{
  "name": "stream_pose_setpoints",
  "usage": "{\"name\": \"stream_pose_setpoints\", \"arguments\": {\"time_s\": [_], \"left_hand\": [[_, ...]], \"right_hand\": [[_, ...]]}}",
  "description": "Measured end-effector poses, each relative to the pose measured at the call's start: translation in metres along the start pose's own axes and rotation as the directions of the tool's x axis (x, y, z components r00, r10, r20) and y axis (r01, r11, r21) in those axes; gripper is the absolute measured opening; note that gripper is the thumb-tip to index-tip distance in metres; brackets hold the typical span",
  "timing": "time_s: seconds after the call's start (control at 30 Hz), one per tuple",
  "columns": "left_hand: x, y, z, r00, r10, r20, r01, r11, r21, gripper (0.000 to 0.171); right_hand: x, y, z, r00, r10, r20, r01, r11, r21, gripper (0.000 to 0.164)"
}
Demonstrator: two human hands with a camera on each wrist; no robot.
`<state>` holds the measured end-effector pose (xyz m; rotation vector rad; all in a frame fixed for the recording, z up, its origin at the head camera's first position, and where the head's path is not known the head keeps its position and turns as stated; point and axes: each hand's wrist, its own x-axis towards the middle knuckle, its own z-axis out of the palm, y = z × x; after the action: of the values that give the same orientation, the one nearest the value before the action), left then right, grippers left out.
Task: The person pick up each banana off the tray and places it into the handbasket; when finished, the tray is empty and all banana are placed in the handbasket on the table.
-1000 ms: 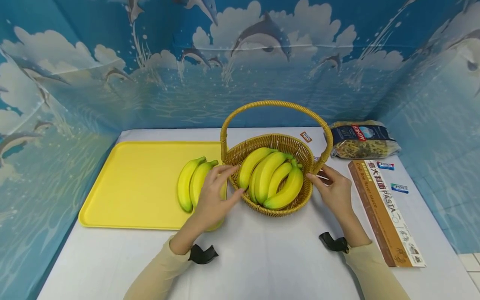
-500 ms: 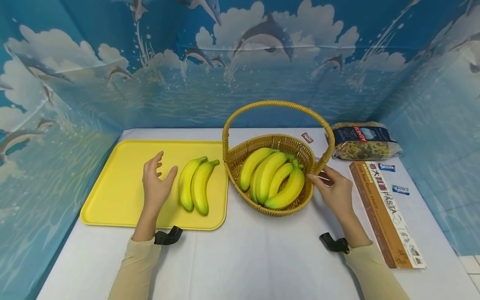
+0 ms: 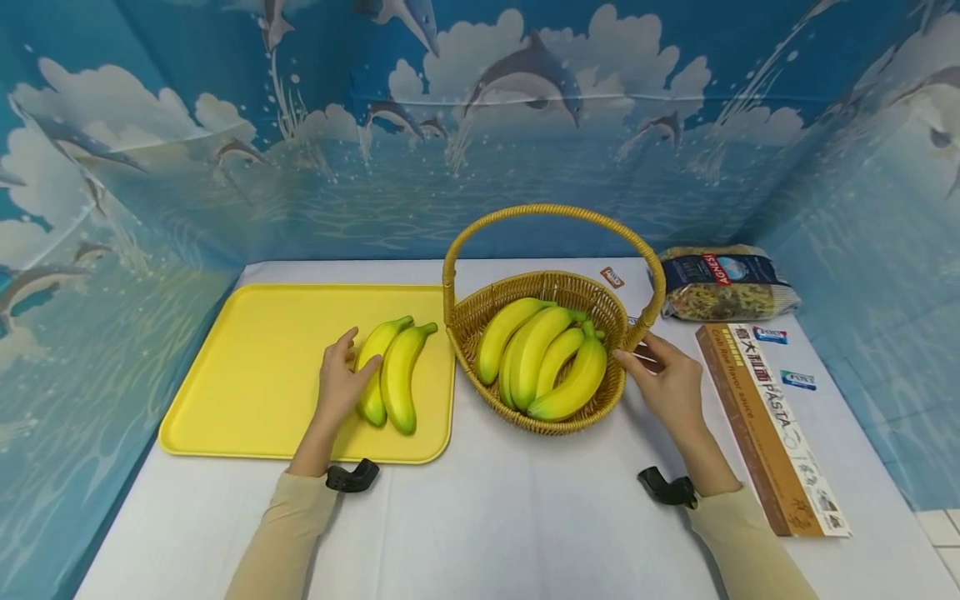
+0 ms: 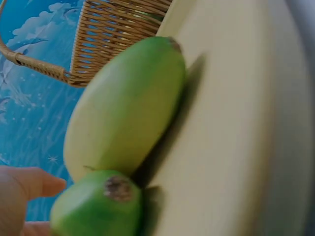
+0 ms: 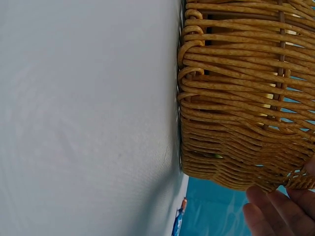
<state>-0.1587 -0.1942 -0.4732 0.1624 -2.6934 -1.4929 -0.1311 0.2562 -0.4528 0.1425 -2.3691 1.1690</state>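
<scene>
Two yellow bananas with greenish tips lie side by side on the yellow tray (image 3: 255, 367), a left banana (image 3: 373, 400) and a right banana (image 3: 402, 383). My left hand (image 3: 341, 383) is spread at the left banana, its thumb over that fruit's upper side; whether it touches is unclear. In the left wrist view, fingers (image 4: 37, 184) show beside the nearer banana (image 4: 93, 209). A wicker basket (image 3: 551, 425) with a tall handle holds several bananas (image 3: 536, 354). My right hand (image 3: 671, 383) pinches the basket's right rim at the handle's foot; fingertips (image 5: 275, 211) lie against the weave.
Right of the basket lie a long pasta box (image 3: 772, 433) and a bag of pasta (image 3: 727, 283). Small wrapped pieces, among them a blue one (image 3: 770, 335) and a green one (image 3: 798, 380), lie on the white table. A dolphin-print curtain (image 3: 337, 192) encloses the back and sides.
My left hand has left the basket's left side, swung out over the tray, then come back right to the left banana. My right hand has stayed at the basket rim.
</scene>
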Motion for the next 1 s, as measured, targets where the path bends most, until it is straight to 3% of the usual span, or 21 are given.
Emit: {"name": "stream_pose_setpoints", "arguments": {"time_s": [0.1, 0.23, 0.43, 0.63, 0.73, 0.83, 1.0], "left_hand": [[0.002, -0.006, 0.003, 1.0, -0.006, 0.026, 0.004, 0.998, 0.062, 0.064], [0.002, -0.009, 0.005, 1.0, 0.006, 0.01, -0.007, 0.996, 0.088, 0.06], [0.003, -0.01, 0.007, 0.998, -0.003, -0.065, 0.007, 0.998, 0.069, 0.056], [0.003, -0.007, 0.004, 0.99, -0.055, -0.129, 0.055, 0.998, -0.004, 0.054], [0.0, 0.001, 0.0, 0.986, -0.062, -0.152, 0.054, 0.997, -0.055, 0.054], [-0.006, 0.017, -0.006, 0.98, -0.031, -0.195, 0.012, 0.995, -0.095, 0.053], [-0.024, 0.053, -0.011, 0.957, 0.109, -0.269, -0.152, 0.978, -0.144, 0.049]], "right_hand": [[0.0, 0.001, 0.0, 1.0, -0.001, 0.002, 0.001, 1.0, -0.01, 0.043], [0.0, 0.001, 0.0, 1.0, -0.005, -0.003, 0.004, 0.999, -0.035, 0.042], [0.0, 0.002, 0.0, 1.0, -0.011, -0.004, 0.011, 0.999, -0.03, 0.042], [-0.001, 0.0, 0.0, 1.0, -0.013, -0.005, 0.013, 0.999, -0.034, 0.042], [-0.001, -0.001, 0.0, 1.0, -0.013, -0.006, 0.013, 0.999, -0.044, 0.042], [-0.001, -0.002, 0.0, 1.0, -0.008, -0.004, 0.008, 0.999, -0.051, 0.042], [0.0, -0.003, -0.001, 1.0, -0.008, 0.003, 0.008, 0.999, -0.052, 0.042]]}}
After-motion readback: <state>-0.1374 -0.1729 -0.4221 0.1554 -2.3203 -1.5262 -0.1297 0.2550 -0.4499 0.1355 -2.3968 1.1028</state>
